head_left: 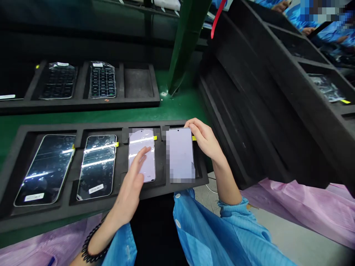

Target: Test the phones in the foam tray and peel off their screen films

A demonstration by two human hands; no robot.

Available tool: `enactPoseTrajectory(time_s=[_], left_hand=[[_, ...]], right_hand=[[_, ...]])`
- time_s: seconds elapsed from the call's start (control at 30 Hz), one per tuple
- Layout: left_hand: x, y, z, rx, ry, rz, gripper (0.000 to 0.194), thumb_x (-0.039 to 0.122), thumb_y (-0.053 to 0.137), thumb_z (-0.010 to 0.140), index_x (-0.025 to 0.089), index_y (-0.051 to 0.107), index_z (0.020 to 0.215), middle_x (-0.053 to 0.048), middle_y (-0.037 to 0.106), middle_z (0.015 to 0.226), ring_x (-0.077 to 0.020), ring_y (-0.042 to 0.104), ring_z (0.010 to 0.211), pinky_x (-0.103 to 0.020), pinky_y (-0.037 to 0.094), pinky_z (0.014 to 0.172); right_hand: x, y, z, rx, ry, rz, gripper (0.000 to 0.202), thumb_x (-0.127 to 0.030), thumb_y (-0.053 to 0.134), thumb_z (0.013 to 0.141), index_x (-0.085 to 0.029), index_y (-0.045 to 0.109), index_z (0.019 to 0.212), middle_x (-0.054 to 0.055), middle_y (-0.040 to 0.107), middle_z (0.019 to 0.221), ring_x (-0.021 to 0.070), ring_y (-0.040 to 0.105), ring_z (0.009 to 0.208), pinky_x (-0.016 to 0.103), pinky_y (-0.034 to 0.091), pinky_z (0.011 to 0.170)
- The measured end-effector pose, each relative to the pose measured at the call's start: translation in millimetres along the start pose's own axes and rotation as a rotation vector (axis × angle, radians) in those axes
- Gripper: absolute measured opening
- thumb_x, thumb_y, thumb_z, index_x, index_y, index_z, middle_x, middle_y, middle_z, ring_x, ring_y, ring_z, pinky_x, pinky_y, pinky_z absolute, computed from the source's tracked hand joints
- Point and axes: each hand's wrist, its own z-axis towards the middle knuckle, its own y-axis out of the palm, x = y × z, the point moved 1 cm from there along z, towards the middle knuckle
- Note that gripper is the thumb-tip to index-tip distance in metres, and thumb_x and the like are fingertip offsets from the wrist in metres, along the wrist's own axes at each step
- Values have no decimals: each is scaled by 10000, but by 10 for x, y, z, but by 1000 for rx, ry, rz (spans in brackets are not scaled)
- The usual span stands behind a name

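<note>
A black foam tray [156, 190] lies in front of me with smartphones in its compartments. My left hand [130, 194] is over the lit smartphone [141, 144] in the third compartment, fingers stretched out across its screen; whether the fingertips press on the glass I cannot tell. At the tray's right end, my right hand [206, 142] grips the upper right corner of another lit smartphone [181, 155], thumb by the front edge and fingers curled round the top. Two dark-screened phones, one far left [46, 168] and one beside it [97, 162], carry white labels and yellow tabs.
Behind sits a second foam tray [138, 100] with wrapped phones [102, 79] on the green bench [183, 107]. A green post [185, 44] rises there. Large black foam trays [244, 103] stand tilted close on the right. Co-workers' blue sleeves [296, 18] show beyond.
</note>
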Motion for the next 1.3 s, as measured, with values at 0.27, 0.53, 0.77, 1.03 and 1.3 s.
enactPoseTrajectory(time_s=[0.27, 0.53, 0.77, 1.03, 1.3], left_hand=[[170, 562, 394, -47, -392, -678, 583, 568, 506, 968, 196, 595, 1409, -97, 626, 1443, -283, 478, 1445, -436, 342, 1239], [413, 474, 268, -301, -465, -1202, 690, 677, 325, 1005, 190, 634, 1385, -138, 644, 1409, -353, 578, 1337, -553, 429, 1153], [341, 403, -33, -363, -435, -1200, 738, 720, 416, 968, 123, 698, 1296, -152, 738, 1181, -259, 725, 978, -359, 576, 924], [152, 349, -256, -322, -531, -1154, 656, 729, 568, 895, 192, 752, 1224, -96, 768, 1157, -294, 723, 1068, -366, 552, 994], [87, 298, -375, -341, -625, -1130, 647, 717, 627, 865, 175, 766, 1191, -92, 745, 1242, -356, 518, 1411, -434, 388, 1224]], right_hand=[[-126, -49, 17, -37, 52, 111, 295, -476, 510, 1011, -225, 640, 1098, -65, 456, 619, 96, 389, 534, 227, 297, 508], [-442, 85, 106, -4, 47, 355, 305, -471, 570, 983, -231, 678, 1135, -48, 518, 623, 119, 492, 547, 234, 381, 505], [-534, 260, -411, 240, -63, 70, 151, -318, 565, 991, -221, 607, 884, -66, 541, 637, 87, 507, 556, 228, 386, 559], [-712, 391, -682, 301, -738, -268, 383, -199, 517, 1026, -210, 491, 644, -30, 530, 561, 107, 437, 528, 291, 342, 529], [-709, 625, -842, 347, -964, 20, 488, -331, 472, 1066, -208, 479, 595, -45, 444, 528, 94, 325, 456, 309, 223, 468]])
